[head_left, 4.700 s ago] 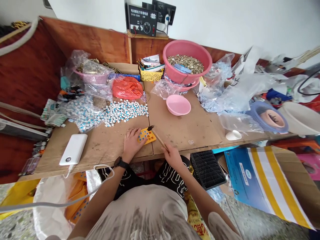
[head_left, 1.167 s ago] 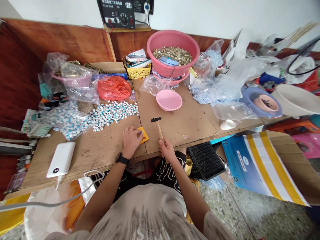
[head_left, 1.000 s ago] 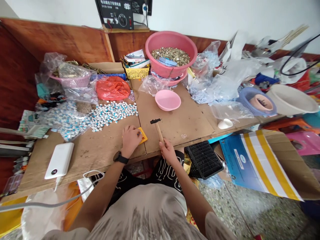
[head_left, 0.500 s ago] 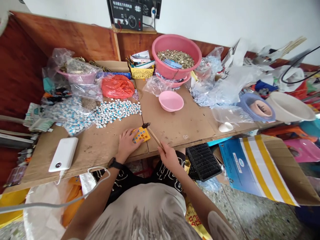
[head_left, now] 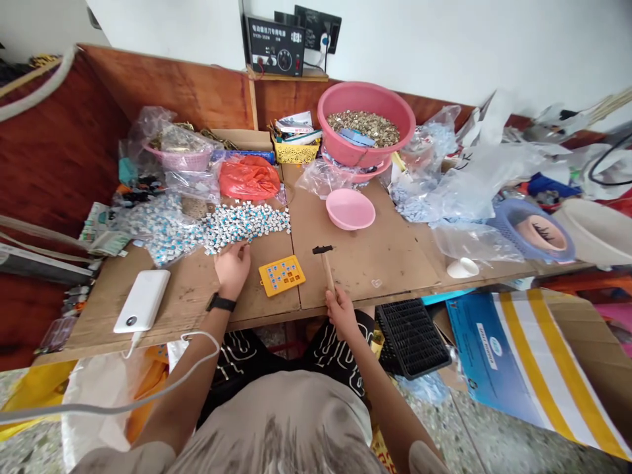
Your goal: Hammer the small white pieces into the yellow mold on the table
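Note:
My right hand (head_left: 342, 313) is wrapped round the wooden handle of a small hammer (head_left: 328, 273), its dark head raised near the front of the table. To the left of the hammer, a yellow plate (head_left: 295, 280) lies flat, with rows of small blue-and-white pieces set in it and a few bare spots at its lower right. My left hand (head_left: 232, 268) is at the near edge of a heap of small white-and-blue pieces (head_left: 247, 220). Its fingers are curled together; whatever is between the fingertips is too small to make out.
A pink bowl (head_left: 350, 209) stands behind the hammer, and a large pink basin (head_left: 409, 128) of brassy bits is at the back. On the left lies a white power bank (head_left: 143, 299) with a cable. A paper cup (head_left: 463, 268) lies near the right front edge.
My left hand has left the yellow plate and moved left to the heap, uncovering the plate. The hammer has been lifted off the plate to the right. The view has shifted.

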Motion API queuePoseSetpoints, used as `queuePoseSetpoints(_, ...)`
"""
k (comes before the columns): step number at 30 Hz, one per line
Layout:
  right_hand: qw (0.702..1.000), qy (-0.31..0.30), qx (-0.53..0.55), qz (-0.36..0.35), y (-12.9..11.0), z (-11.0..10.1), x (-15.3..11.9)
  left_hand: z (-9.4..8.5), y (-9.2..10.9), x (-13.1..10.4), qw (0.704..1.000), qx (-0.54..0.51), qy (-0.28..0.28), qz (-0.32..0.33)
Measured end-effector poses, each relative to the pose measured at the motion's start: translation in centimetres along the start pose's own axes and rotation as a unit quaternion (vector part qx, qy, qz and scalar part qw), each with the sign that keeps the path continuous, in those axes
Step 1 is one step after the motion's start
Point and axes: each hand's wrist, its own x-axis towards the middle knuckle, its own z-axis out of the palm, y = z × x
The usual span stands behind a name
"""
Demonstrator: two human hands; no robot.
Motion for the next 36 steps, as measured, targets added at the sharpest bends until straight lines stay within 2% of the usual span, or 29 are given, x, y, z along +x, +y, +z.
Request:
queuePoseSetpoints(4,0.993,-0.008,0.105,0.055,-0.4,-0.1,0.1,-0.7,-1.2,3.9,0.994,0.046,-0.046,0.092)
queuePoseSetpoints(7,0.988,-0.015,0.139,0.064,-0.7,-0.6,0.0,-0.8,-1.8,5.3,0.988,0.077,-0.083,0.109)
queuePoseSetpoints(9,0.986,-0.015,0.149,0.066,-0.7,-0.7,0.0,-0.7,-2.1,5.7,0.986,0.089,-0.094,0.106)
queuePoseSetpoints(13,0.986,-0.022,0.151,0.066,-0.6,-0.7,0.0,-0.6,-2.4,5.9,0.982,0.105,-0.081,0.131)
queuePoseSetpoints(19,0.986,-0.028,0.148,0.065,-0.7,-0.7,0.1,-0.3,-0.9,6.0,0.979,0.083,-0.106,0.155)
queuePoseSetpoints(21,0.987,-0.027,0.147,0.064,-0.7,-0.8,0.1,-0.5,0.2,5.2,0.981,0.060,-0.108,0.150)
queuePoseSetpoints(23,0.987,-0.024,0.145,0.062,-0.7,-0.8,0.1,-0.7,2.0,3.4,0.981,0.014,-0.121,0.150)
queuePoseSetpoints(27,0.988,-0.016,0.146,0.054,-0.6,-0.7,-0.1,-0.5,6.4,-2.2,0.964,-0.066,-0.167,0.194)
queuePoseSetpoints(30,0.987,-0.011,0.149,0.051,-0.6,-0.7,-0.1,0.3,8.9,-5.7,0.968,-0.038,-0.131,0.209)
queuePoseSetpoints(33,0.988,-0.014,0.146,0.052,-0.6,-0.7,-0.1,1.0,9.7,-7.2,0.972,-0.006,-0.122,0.201)
queuePoseSetpoints(36,0.988,-0.020,0.141,0.052,-0.6,-0.7,0.0,1.2,9.4,-7.3,0.973,0.010,-0.123,0.195)
